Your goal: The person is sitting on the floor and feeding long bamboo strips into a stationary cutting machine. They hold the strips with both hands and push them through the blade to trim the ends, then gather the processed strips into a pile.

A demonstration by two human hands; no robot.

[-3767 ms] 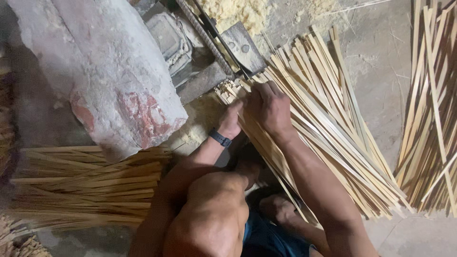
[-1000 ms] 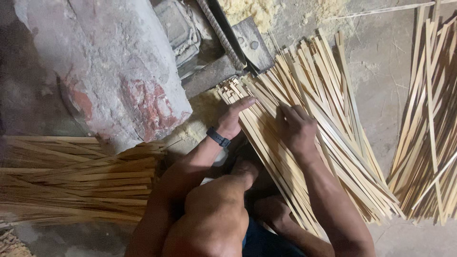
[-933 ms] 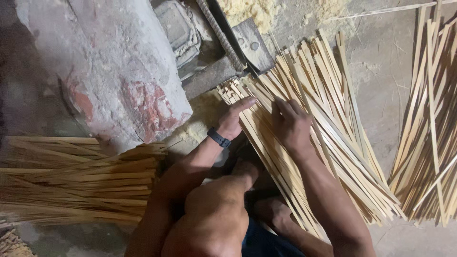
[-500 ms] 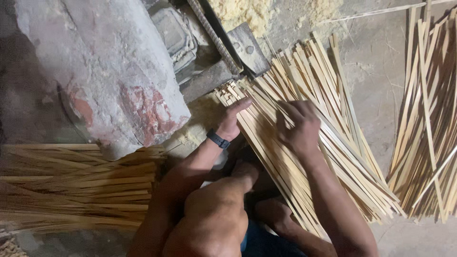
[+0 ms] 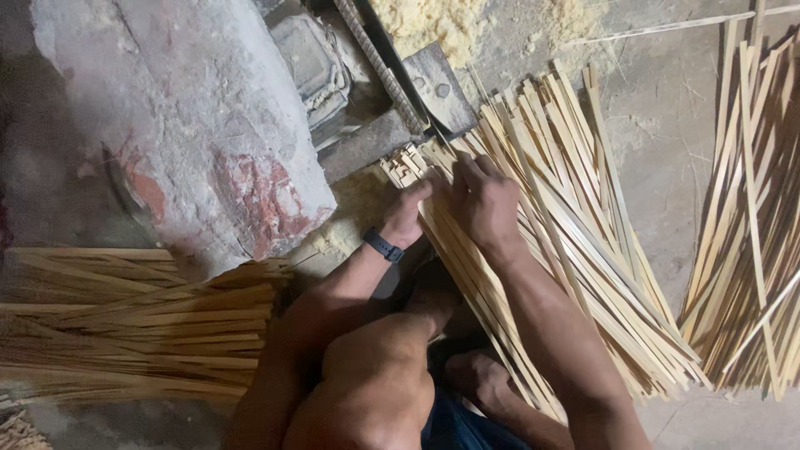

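A fanned pile of long pale bamboo strips (image 5: 575, 233) lies on the concrete floor in front of me. My left hand (image 5: 406, 212), with a dark band on its wrist, holds the near ends of a bundle of strips (image 5: 404, 162) by a metal machine part (image 5: 433, 79). My right hand (image 5: 485, 202) lies flat on top of the same strips, fingers pressing them down. My bare knee (image 5: 375, 367) and foot (image 5: 475, 375) show below.
A big cracked plastered block (image 5: 192, 125) with red patches stands to the left. Another heap of bamboo strips (image 5: 133, 321) lies at lower left, and more strips (image 5: 750, 225) at the right edge. Sawdust (image 5: 433, 21) is piled at the top.
My right hand has slid up along the strips toward the machine, coming close to my left hand. The left hand has stayed at the strip ends.
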